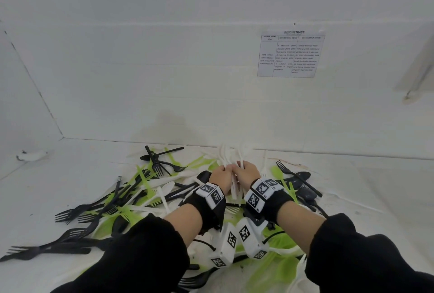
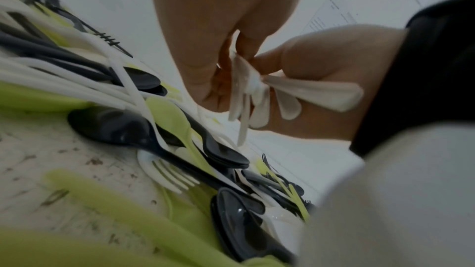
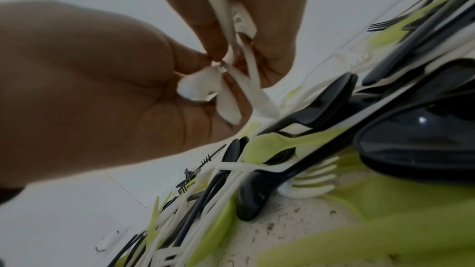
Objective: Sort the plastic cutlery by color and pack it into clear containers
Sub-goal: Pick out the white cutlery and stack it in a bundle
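Note:
A bundle of white plastic cutlery (image 1: 231, 155) stands upright between both hands above the pile. My left hand (image 1: 222, 174) and right hand (image 1: 249, 171) sit side by side, fingers curled round the bundle's middle. From the left wrist view, the left hand (image 2: 218, 48) and the right hand (image 2: 321, 72) pinch the white handles (image 2: 257, 92), which fan out below. The right wrist view has the same white bundle (image 3: 226, 92) held by the right hand (image 3: 270, 17) and the left hand (image 3: 90, 88). Mixed black, green and white cutlery (image 1: 150, 189) lies beneath. No container is in view.
Black forks (image 1: 70, 215) spread to the left, black spoons (image 1: 303, 176) to the right, green pieces (image 1: 277, 267) near my wrists. A white wall with a printed sheet (image 1: 290, 54) stands close behind the pile. A small white object (image 1: 31, 155) lies far left.

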